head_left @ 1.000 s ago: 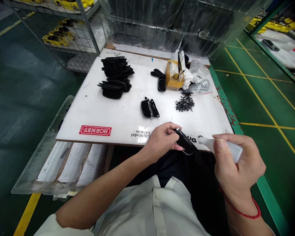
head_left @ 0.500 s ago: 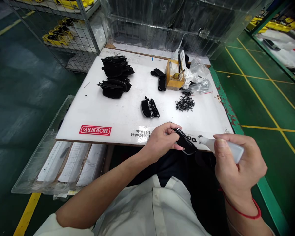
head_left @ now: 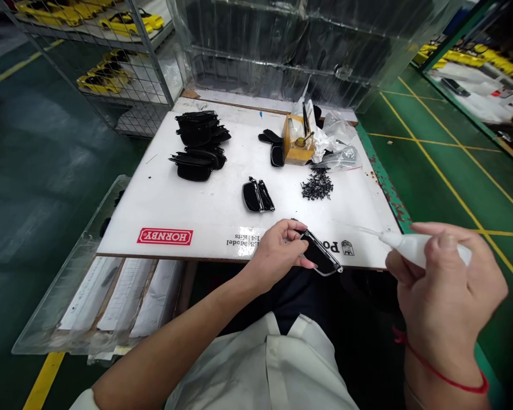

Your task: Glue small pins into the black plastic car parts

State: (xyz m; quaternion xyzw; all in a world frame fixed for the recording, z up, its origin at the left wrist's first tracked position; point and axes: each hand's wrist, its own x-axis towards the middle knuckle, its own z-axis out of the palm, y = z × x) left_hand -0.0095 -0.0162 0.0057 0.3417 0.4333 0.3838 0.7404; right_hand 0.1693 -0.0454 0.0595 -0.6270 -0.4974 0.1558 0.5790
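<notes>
A black part [head_left: 320, 256] is pinched in the left hand [head_left: 280, 250] at the near edge of the table [head_left: 162, 199], fingers closed around its left end. Compared with half a second ago, the white bottle [head_left: 414, 247], gripped in the closed right hand [head_left: 447, 296], has been drawn away to the right; its nozzle is now well apart from the part, so application appears paused or complete. Farther back lie stacked black parts [head_left: 199, 145], a pair of parts [head_left: 257, 195], a screw pile [head_left: 317, 187] and a yellow box [head_left: 294, 142]. Nothing stands between nozzle and part.
</notes>
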